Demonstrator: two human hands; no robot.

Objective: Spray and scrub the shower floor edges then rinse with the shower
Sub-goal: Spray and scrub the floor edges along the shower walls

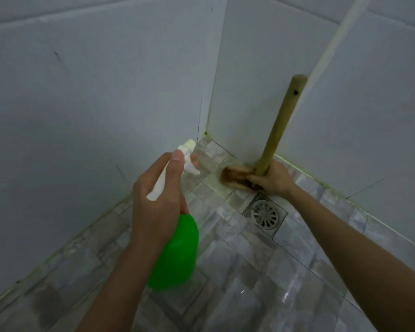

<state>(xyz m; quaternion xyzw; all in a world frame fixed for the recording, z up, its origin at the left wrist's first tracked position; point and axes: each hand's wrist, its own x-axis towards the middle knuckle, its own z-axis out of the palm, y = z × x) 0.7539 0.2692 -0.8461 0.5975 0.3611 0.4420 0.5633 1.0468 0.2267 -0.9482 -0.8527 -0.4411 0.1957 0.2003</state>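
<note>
Near: open stretch of glossy grey marbled tile floor (249, 283). Left hand (153, 195) curled round neck of green plastic spray bottle with white trigger head (177, 250), nozzle toward corner (205, 136). Right hand (272, 179) gripping wooden long-handled scrub brush (280, 125) low on handle, bristle head on floor edge, against white tiled wall (249, 92). Round metal drain grate (265, 214) just beside right wrist

My feed shows a green spray bottle (175, 250) with a white trigger head. The brush (269, 149) is tan-handled, brown-bristled; the floor tiles (249, 271) are mottled grey, walls (82, 92) white.
</note>
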